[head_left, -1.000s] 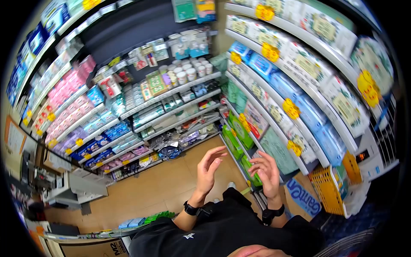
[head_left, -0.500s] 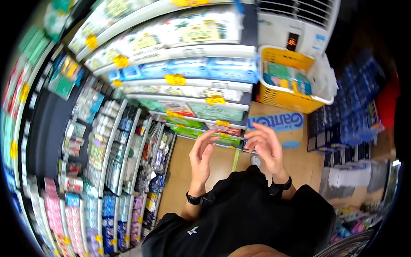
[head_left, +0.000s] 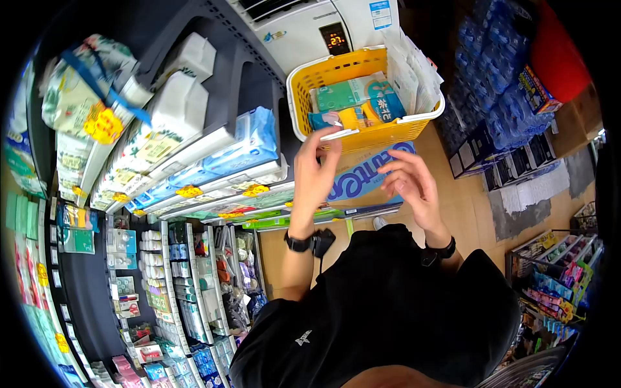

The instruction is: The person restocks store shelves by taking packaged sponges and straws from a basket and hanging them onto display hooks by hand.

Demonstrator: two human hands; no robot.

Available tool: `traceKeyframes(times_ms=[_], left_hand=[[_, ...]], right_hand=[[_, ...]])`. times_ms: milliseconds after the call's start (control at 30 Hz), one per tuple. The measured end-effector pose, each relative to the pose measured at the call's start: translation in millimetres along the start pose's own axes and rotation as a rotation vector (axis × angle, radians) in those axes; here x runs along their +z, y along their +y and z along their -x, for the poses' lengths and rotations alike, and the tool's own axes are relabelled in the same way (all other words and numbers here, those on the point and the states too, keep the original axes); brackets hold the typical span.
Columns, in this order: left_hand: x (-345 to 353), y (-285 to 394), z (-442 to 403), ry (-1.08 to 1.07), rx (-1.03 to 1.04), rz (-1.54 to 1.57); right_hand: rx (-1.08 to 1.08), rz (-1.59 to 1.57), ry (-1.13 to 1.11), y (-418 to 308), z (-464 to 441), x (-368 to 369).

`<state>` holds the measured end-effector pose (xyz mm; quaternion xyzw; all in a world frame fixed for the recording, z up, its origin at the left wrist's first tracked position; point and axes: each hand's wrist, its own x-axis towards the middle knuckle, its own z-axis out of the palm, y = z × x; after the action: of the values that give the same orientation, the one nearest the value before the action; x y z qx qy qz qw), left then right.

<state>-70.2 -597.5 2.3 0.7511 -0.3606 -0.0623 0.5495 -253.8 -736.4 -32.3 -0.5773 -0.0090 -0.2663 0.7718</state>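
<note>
Shelving [head_left: 220, 139] walls the left side of a yellow basket [head_left: 362, 132]; open floor [head_left: 462, 216] stretches right toward stacked bottles [head_left: 495, 84].

Lighting bright and fairly even over my left hand [head_left: 317, 169] and right hand [head_left: 414, 187]; source out of view. Orange display digits [head_left: 336, 41] glow beyond my left hand. Area to the far right of my right hand: dim, bottle packs [head_left: 488, 77] in shadow. Wide-angle distortion: shelves [head_left: 194, 171] left of my hands bow; corners black. Slight softness on the packets at far left; basket [head_left: 362, 132] reads sharper.
</note>
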Motion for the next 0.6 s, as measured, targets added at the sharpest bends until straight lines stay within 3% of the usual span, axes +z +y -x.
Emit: traceKeyframes(times_ms=[167, 300, 400, 600], left_hand=[[24.6, -13.3, -85.2, -0.123, -0.007, -0.233], [47.8, -42.1, -144.3, -0.292, -0.241, -0.301], [68.1, -93.7, -178.9, -0.388, -0.145, -0.49], [93.0, -133.9, -206.6, -0.56, -0.128, -0.731]], right_hand=[[0.002, -0.006, 0.02, 8.2, -20.7, -37.8], [0.029, -0.019, 0.029, 16.3, -33.9, -57.6], [0.051, -0.007, 0.048, 18.8, -40.7, -67.9], [0.06, -0.037, 0.043, 24.3, -53.3, -86.9]])
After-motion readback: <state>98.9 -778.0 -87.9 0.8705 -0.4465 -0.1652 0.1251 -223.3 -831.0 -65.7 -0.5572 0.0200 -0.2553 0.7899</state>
